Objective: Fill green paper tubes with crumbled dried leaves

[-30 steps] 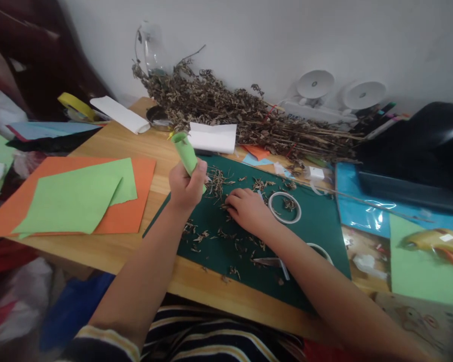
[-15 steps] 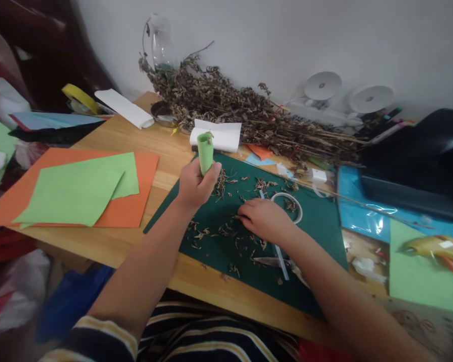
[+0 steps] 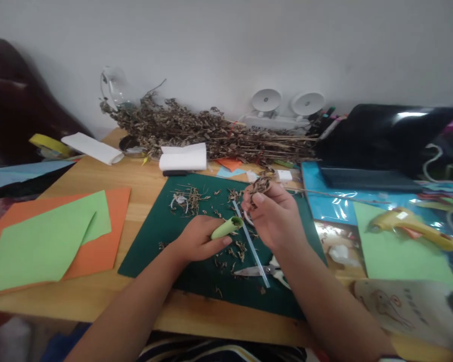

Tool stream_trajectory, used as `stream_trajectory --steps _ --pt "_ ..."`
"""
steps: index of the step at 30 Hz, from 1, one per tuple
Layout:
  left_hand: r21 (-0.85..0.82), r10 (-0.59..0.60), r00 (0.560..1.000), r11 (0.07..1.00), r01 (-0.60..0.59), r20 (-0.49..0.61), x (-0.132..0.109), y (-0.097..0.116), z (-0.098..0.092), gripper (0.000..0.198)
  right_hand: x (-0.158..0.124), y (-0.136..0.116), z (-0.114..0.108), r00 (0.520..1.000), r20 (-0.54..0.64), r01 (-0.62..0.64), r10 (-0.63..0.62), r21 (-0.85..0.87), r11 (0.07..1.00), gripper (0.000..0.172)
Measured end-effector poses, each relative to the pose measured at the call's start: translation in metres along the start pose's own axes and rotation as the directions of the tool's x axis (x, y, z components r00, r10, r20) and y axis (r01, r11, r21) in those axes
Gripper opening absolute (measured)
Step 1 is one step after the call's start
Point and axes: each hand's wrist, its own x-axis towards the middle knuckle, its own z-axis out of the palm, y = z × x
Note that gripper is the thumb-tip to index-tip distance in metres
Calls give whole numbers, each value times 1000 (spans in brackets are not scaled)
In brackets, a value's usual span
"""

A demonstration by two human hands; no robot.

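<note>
My left hand [image 3: 200, 239] is wrapped round a light green paper tube [image 3: 226, 229], tilted so its open end points to the right. Dark bits show inside the rim. To the right, my right hand [image 3: 277, 216] is raised and pinches a clump of dried leaves [image 3: 260, 187] in its fingertips, apart from the tube. Beneath both lies a dark green cutting mat [image 3: 151, 241] strewn with leaf crumbs [image 3: 239, 249]. A clear glue stick [image 3: 254, 246] crosses the blades of the scissors [image 3: 251, 271]. A white tape ring [image 3: 248, 217] is partly hidden behind my right hand.
Dried plant stalks [image 3: 196, 125] lie along the wall behind a white paper roll [image 3: 183, 158]. Green sheets [image 3: 41, 241] rest on orange paper [image 3: 117, 216] at left. At right are a yellow glue gun [image 3: 403, 221], a blue packet [image 3: 313, 191] and a black device [image 3: 385, 146].
My right hand has risen from the mat with the dried leaves in its fingers. My left hand has lowered the green tube and tipped it from upright toward the right. The view has shifted.
</note>
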Motion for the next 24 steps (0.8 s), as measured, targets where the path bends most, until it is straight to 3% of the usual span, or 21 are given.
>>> stream_trajectory --steps 6,14,18,24 --pt "-53 50 999 997 -50 -3 0 -1 2 29 -14 2 8 996 92 -27 17 117 993 7" --pt "-60 112 992 992 -115 -56 0 0 4 29 -18 16 10 975 204 75 -84 51 996 6" --pt "-51 130 987 989 -136 -97 -1 1 3 29 -19 14 6 943 254 251 -217 -111 962 5" --pt "20 69 994 998 -67 -88 -2 0 2 31 -19 1 -1 871 388 462 -301 -438 772 9"
